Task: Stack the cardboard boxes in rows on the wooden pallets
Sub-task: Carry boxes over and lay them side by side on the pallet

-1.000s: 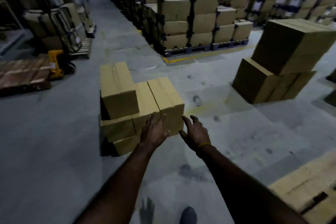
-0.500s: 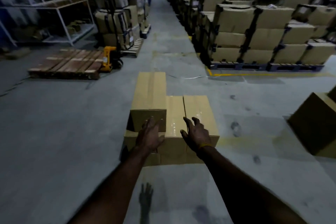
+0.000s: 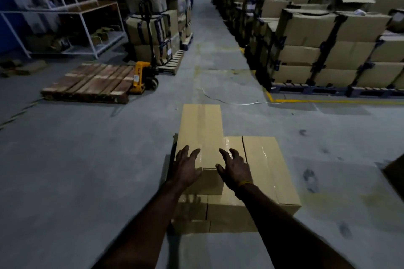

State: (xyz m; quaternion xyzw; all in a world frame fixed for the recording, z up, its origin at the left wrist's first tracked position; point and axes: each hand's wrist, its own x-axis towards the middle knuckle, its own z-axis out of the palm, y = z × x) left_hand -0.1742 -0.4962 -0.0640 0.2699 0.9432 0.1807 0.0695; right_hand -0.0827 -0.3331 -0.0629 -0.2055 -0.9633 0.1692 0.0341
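A small pile of taped cardboard boxes stands on the concrete floor straight ahead. The top box (image 3: 202,129) is long and lies on the left half of the pile, with lower boxes (image 3: 266,166) beside and under it. My left hand (image 3: 185,165) is over the near left corner of the top box, fingers spread. My right hand (image 3: 235,166) is by its near right corner, fingers spread and slightly bent. Neither hand grips anything. A bare wooden pallet (image 3: 91,82) lies on the floor at the far left.
A yellow pallet jack (image 3: 144,74) stands at the wooden pallet's right end. Strapped box stacks on blue pallets (image 3: 328,50) fill the right side behind a yellow floor line. A white shelf rack (image 3: 72,26) is at the back left. An aisle (image 3: 207,35) runs ahead.
The view has swung left and come closer to the pile. Both hands have moved from the lower boxes' near edge up to the near end of the top box.
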